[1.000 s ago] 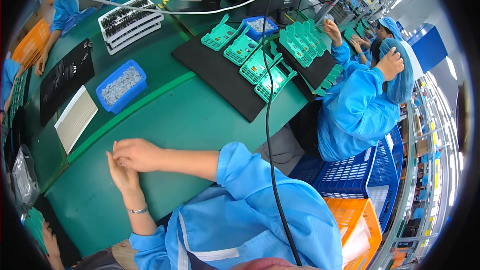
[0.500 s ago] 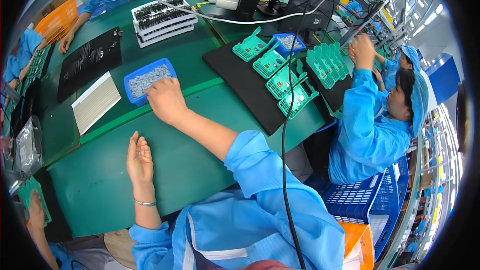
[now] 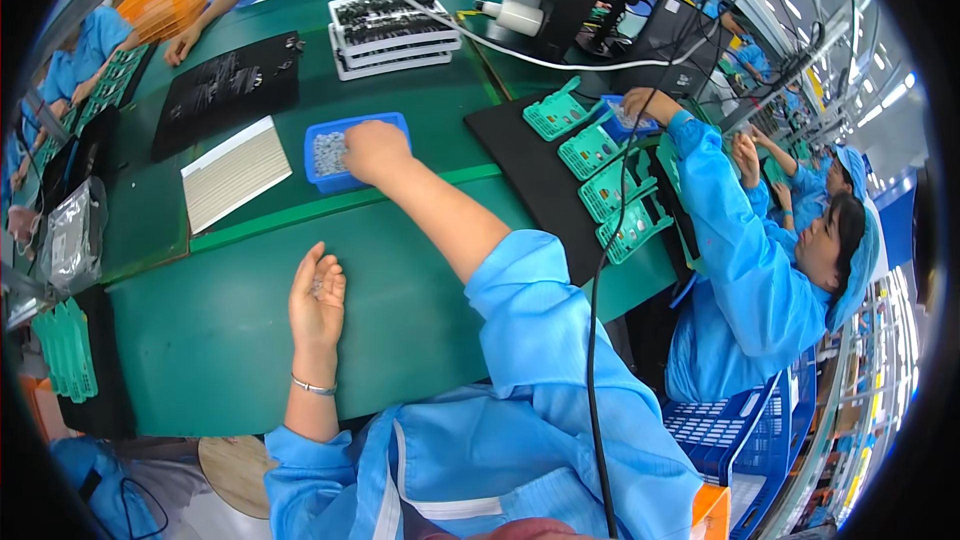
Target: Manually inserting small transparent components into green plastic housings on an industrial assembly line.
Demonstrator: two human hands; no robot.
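My right hand (image 3: 374,151) reaches forward into a small blue tray (image 3: 325,178) full of tiny grey parts, its fingers curled down among them. Whether it grips any parts I cannot tell. My left hand (image 3: 317,298) rests on the green table (image 3: 200,330), palm up and cupped, with a few small grey parts lying in it. A bracelet circles that wrist. Both sleeves are light blue.
A white ribbed card (image 3: 235,172) lies left of the blue tray, a black mat (image 3: 228,88) behind it, stacked white trays (image 3: 392,30) further back. A co-worker in blue (image 3: 750,270) works on green fixtures (image 3: 610,185) at my right. A black cable (image 3: 592,340) hangs in front.
My right hand has gone from beside my left hand out to the blue tray and now sits in it. My left hand has turned palm up.
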